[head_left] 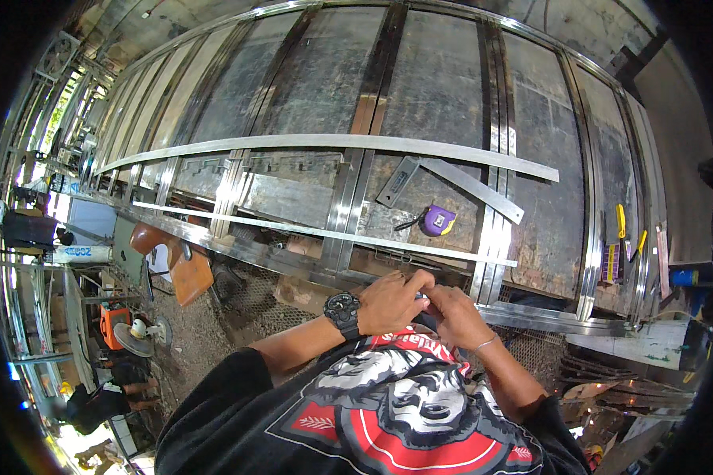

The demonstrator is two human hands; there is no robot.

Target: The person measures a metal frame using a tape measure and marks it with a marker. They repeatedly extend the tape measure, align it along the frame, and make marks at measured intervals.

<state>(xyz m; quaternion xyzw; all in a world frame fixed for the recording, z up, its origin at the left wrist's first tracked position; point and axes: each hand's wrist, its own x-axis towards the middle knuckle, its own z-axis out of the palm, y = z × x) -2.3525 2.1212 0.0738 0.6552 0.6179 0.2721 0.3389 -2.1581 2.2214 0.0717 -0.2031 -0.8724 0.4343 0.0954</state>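
My left hand [392,302], with a black watch [341,312] at its wrist, meets my right hand [455,317] in front of my shirt, by the near rail of a metal frame [345,206]. Both hands have their fingers curled in, pinching around something small that they mostly hide. Beyond them, a thin metal strip [317,230] lies across the frame. A purple tape measure [437,220] rests just past that strip, beside a metal try square [471,190]. Farther off, a wider flat metal bar [333,142] spans the frame's crosspieces.
Yellow-handled cutter [621,221] and a purple-and-yellow box [610,263] lie at the frame's right side. An orange-brown chair [190,273] and a fan [139,336] stand on the left. Another person [95,404] is at lower left. Metal rods [610,376] are piled at lower right.
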